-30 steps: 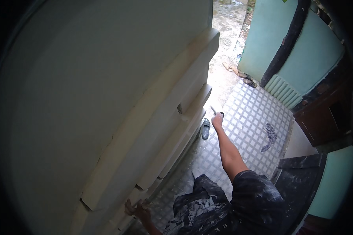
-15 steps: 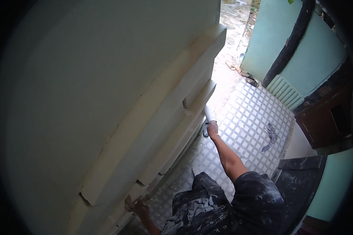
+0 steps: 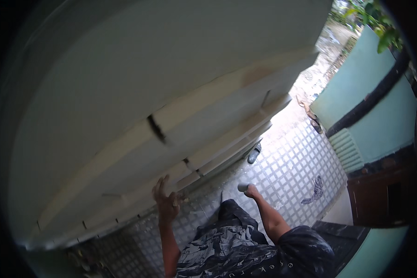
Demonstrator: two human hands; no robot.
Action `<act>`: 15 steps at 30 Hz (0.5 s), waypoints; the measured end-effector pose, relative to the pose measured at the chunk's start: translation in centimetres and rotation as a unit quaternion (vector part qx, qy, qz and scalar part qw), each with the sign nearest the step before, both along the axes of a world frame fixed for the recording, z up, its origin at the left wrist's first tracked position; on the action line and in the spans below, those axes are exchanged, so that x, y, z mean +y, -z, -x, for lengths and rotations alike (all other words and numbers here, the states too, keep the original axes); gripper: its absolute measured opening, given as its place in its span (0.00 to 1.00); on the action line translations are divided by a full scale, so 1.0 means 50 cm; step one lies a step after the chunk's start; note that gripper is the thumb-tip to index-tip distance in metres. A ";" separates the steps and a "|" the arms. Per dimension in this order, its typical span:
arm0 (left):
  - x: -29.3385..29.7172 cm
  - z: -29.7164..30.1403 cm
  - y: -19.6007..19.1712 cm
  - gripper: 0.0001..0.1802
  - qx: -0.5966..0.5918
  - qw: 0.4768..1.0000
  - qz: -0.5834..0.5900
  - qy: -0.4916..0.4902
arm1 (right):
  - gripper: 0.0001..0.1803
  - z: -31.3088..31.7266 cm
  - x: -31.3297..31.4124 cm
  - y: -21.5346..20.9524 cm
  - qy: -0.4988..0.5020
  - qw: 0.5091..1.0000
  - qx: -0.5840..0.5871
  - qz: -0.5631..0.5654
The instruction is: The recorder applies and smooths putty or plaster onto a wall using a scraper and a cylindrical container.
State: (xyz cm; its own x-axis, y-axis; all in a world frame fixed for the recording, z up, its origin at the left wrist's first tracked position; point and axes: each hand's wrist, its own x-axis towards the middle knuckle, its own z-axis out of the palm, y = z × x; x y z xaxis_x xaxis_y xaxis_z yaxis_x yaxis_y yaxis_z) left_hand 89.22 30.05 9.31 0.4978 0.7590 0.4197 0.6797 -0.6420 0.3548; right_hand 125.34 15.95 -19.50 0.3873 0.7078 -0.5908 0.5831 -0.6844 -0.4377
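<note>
Left hand (image 3: 166,204) presses open against the pale wall ledge (image 3: 208,153); right hand (image 3: 250,190) grips a grey tool (image 3: 242,187), apparently mid-work.

You've got stacked pale foam boards (image 3: 171,92) tilted overhead, cracked at front edge; small grey tool (image 3: 243,187) upright in rt hand.
</note>
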 end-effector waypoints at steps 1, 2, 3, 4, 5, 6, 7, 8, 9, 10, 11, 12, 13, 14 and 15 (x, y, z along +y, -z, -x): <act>-0.019 0.030 -0.013 0.07 -0.015 0.999 0.029 0.006 | 0.20 0.061 -0.010 -0.040 -0.008 1.000 0.022 -0.003; -0.044 0.051 -0.024 0.07 -0.015 0.999 0.030 -0.024 | 0.22 0.100 -0.026 -0.074 -0.042 0.997 0.050 -0.051; -0.070 0.069 -0.034 0.06 0.002 0.999 0.003 -0.041 | 0.23 0.134 -0.036 -0.090 -0.076 0.989 0.080 -0.099; -0.086 0.082 -0.046 0.06 0.018 0.999 -0.025 -0.044 | 0.27 0.154 -0.052 -0.076 -0.091 0.971 0.139 -0.172; -0.115 0.123 -0.020 0.06 0.021 0.996 -0.025 -0.077 | 0.25 0.206 -0.048 -0.128 -0.104 0.962 0.166 -0.192; -0.156 0.173 0.028 0.07 -0.087 0.988 0.061 -0.109 | 0.21 0.272 -0.034 -0.230 -0.126 0.951 0.185 -0.214; -0.194 0.207 0.054 0.09 -0.201 0.961 0.141 -0.126 | 0.17 0.319 -0.021 -0.326 -0.136 0.941 0.200 -0.236; -0.228 0.228 0.051 0.09 -0.206 0.959 0.137 -0.140 | 0.14 0.342 -0.015 -0.379 -0.149 0.922 0.184 -0.307; -0.264 0.250 0.044 0.09 -0.174 0.934 0.251 -0.183 | 0.11 0.362 -0.009 -0.417 -0.159 0.897 0.169 -0.377; -0.303 0.274 0.039 0.10 -0.142 0.894 0.362 -0.224 | 0.10 0.370 0.000 -0.452 -0.205 0.840 0.095 -0.493; -0.339 0.303 0.050 0.10 -0.147 0.891 0.359 -0.237 | 0.09 0.386 0.024 -0.522 -0.227 0.798 0.032 -0.557; -0.375 0.330 0.066 0.09 -0.213 0.841 0.421 -0.265 | 0.10 0.410 0.044 -0.589 -0.206 0.747 -0.048 -0.631; -0.408 0.352 0.081 0.08 -0.276 0.782 0.481 -0.284 | 0.10 0.415 0.061 -0.599 -0.175 0.709 -0.109 -0.674; -0.440 0.375 0.097 0.08 -0.280 0.780 0.478 -0.290 | 0.07 0.439 0.077 -0.623 -0.121 0.746 -0.099 -0.647; -0.466 0.394 0.110 0.07 -0.261 0.789 0.465 -0.305 | 0.07 0.459 0.096 -0.619 -0.124 0.745 -0.100 -0.648</act>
